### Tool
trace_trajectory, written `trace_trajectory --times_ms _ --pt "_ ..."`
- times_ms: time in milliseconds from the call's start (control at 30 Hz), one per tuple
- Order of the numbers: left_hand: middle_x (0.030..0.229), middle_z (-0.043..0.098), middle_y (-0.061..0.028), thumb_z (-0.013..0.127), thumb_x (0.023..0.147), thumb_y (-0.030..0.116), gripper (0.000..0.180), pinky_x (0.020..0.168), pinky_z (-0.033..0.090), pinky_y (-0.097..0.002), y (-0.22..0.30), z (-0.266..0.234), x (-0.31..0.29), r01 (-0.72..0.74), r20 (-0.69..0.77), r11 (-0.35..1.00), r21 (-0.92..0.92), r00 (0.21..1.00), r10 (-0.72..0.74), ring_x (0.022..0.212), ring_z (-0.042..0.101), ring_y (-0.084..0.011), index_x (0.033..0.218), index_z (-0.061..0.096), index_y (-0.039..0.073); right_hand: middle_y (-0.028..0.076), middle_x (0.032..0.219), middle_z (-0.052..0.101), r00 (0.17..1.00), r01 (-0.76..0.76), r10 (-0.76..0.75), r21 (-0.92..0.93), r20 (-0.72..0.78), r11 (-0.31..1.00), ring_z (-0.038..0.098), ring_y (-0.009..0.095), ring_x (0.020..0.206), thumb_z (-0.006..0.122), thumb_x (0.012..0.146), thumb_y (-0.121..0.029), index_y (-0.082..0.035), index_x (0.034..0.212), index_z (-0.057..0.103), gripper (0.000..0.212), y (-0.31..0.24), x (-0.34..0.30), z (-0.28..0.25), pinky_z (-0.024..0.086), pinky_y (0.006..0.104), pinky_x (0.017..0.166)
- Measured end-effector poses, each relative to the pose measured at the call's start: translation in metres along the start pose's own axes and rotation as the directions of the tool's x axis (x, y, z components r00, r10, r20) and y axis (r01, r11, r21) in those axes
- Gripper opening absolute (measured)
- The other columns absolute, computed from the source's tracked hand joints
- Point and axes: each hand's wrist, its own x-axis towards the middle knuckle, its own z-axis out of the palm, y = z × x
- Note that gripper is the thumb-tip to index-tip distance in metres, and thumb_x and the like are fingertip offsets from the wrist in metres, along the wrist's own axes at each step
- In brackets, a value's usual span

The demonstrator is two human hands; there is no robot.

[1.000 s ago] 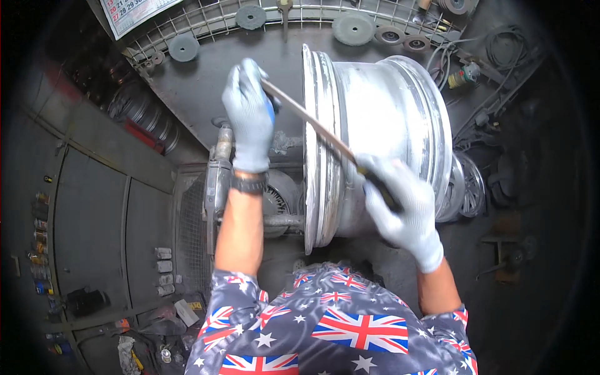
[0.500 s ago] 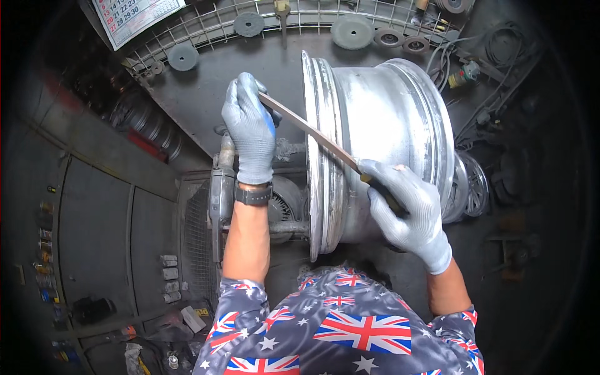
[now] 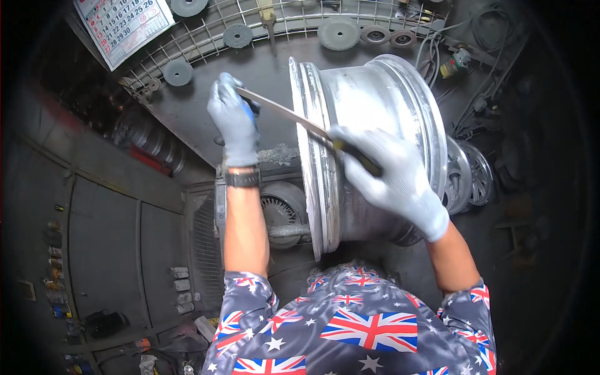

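A long flat file (image 3: 284, 114) lies slantwise across the rim edge of a silvery wheel rim (image 3: 359, 94), which stands on its side in the middle of the view. My left hand (image 3: 234, 122), in a grey glove, is closed round the file's far end, left of the rim. At the other end, my gloved right hand (image 3: 394, 172) grips the black and yellow handle (image 3: 359, 156) in front of the barrel; motion smears it a little. The blade seems to meet the rim's left flange (image 3: 306, 156), though exact contact is hard to see.
Several grinding discs (image 3: 339, 33) hang on a wire grid (image 3: 281, 28) at the back, beside a calendar (image 3: 125, 28). More wheel rims (image 3: 478, 175) stand at right. Cables (image 3: 490, 31) hang at the far right, near an angle grinder (image 3: 455, 64). Cans (image 3: 181, 285) line the lower left.
Both hands have moved up and left with the file, the right one further along the flange. The view has shifted slightly, and the wheel rim appears a little further left.
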Motion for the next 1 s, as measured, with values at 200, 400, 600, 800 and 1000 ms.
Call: trace_trajectory --times_ms 200,400,600,800,1000 --pt "0.067 0.051 0.0001 0.05 0.113 0.036 0.037 0.045 0.039 -0.0257 0.002 0.003 -0.017 0.035 0.046 0.999 -0.009 0.998 -0.034 0.049 0.047 -0.0084 0.088 0.056 0.009 0.018 0.101 0.075 1.0 0.002 -0.002 0.018 -0.008 1.0 0.074 0.033 0.089 0.071 0.086 0.001 -0.003 0.126 0.072 0.04 -0.003 -0.016 -0.007 0.057 0.0386 0.082" --pt "0.066 0.051 0.0001 0.049 0.113 0.035 0.037 0.044 0.04 -0.0251 -0.005 -0.001 0.013 -0.009 -0.032 1.0 0.028 0.999 0.01 0.047 0.05 -0.0091 0.088 0.055 0.009 0.017 0.101 0.074 0.997 0.051 -0.052 -0.02 -0.057 0.998 0.073 0.034 0.09 0.072 0.087 -0.007 -0.004 0.122 0.072 0.036 0.004 0.009 0.011 0.058 0.044 0.079" --pt "0.065 0.05 0.0008 0.049 0.113 0.035 0.036 0.046 0.042 -0.0259 0.005 0.001 -0.024 0.03 0.058 0.998 0.064 0.998 -0.033 0.047 0.051 -0.0093 0.089 0.055 0.009 0.019 0.105 0.075 0.999 -0.026 0.026 -0.016 0.025 1.0 0.074 0.035 0.096 0.071 0.087 -0.004 -0.002 0.126 0.071 0.039 -0.005 -0.023 -0.011 0.057 0.0408 0.088" --pt "0.068 0.051 0.0006 0.049 0.113 0.034 0.036 0.046 0.042 -0.0257 -0.004 -0.003 0.018 0.002 -0.015 1.0 0.011 1.0 -0.001 0.05 0.052 -0.0089 0.088 0.055 0.01 0.017 0.095 0.073 0.991 0.089 -0.09 -0.02 -0.1 0.996 0.072 0.035 0.082 0.072 0.09 -0.012 -0.008 0.122 0.072 0.033 0.003 0.014 0.013 0.057 0.0443 0.072" --pt "0.067 0.052 -0.0003 0.049 0.114 0.033 0.035 0.047 0.039 -0.0246 -0.007 -0.003 -0.044 -0.028 0.065 0.999 -0.028 0.997 0.03 0.052 0.049 -0.0084 0.089 0.055 0.01 0.018 0.097 0.074 0.999 -0.049 0.049 -0.035 0.012 0.998 0.074 0.034 0.082 0.069 0.082 0.003 0.0 0.122 0.073 0.04 -0.024 -0.045 -0.014 0.058 0.0395 0.073"
